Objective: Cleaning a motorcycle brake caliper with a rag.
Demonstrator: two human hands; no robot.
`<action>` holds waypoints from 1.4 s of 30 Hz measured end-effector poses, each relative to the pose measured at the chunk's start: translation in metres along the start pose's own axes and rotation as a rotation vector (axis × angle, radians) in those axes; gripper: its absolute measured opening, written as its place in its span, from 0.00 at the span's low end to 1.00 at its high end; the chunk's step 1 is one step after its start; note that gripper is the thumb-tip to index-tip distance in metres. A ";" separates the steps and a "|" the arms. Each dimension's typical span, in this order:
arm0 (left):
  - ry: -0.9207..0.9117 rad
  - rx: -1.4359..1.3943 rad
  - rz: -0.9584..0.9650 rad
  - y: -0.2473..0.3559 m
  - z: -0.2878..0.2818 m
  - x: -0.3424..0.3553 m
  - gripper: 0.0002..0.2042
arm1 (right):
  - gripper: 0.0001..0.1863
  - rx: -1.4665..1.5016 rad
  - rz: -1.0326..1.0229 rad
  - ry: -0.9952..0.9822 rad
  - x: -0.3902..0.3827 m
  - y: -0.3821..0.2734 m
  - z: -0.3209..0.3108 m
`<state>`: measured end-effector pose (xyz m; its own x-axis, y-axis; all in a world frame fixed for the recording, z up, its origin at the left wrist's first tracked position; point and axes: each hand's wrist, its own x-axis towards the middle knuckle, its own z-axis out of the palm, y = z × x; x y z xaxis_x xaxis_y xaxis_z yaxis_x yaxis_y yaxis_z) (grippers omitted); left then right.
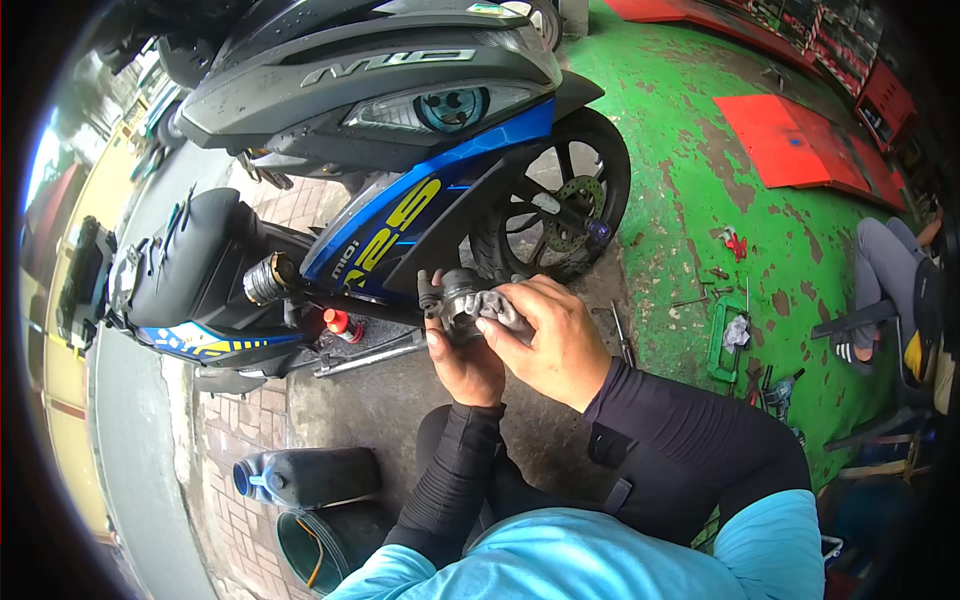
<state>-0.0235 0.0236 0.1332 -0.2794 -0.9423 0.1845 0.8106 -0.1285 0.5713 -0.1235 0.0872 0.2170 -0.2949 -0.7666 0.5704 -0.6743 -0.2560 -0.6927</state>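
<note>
My left hand (466, 374) is closed around a small dark metal engine part (459, 284) with a round black opening, which looks like a throttle body. My right hand (556, 342) grips a crumpled grey rag (503, 313) and presses it against the part's right side. Both hands meet in front of my body, close to the front wheel (563, 205) of a black and blue scooter (400, 215). The fingers of my right hand and the cloth cover some of the part.
A red-capped bottle (342, 325) stands on the scooter's footboard. Below it are a dark jug (315, 477) and a green bucket (325, 540). Several tools, including a green tool (722, 338) and a red one (736, 244), lie on the green floor. A seated person's leg (868, 290) shows at right, below a red ramp (800, 145).
</note>
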 end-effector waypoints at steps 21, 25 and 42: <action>0.077 -0.115 -0.047 -0.013 -0.037 -0.001 0.28 | 0.08 0.296 0.264 0.114 0.029 0.017 -0.051; 0.239 -0.126 -0.083 -0.009 -0.024 0.005 0.27 | 0.07 0.089 0.107 0.079 0.028 0.021 -0.047; 0.085 -0.149 -0.129 -0.003 -0.023 0.011 0.39 | 0.07 0.035 -0.118 -0.289 0.018 0.018 -0.022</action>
<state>-0.0167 0.0066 0.1151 -0.3461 -0.9371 0.0461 0.8399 -0.2875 0.4604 -0.1554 0.0815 0.2249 -0.0085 -0.8647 0.5022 -0.6671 -0.3692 -0.6470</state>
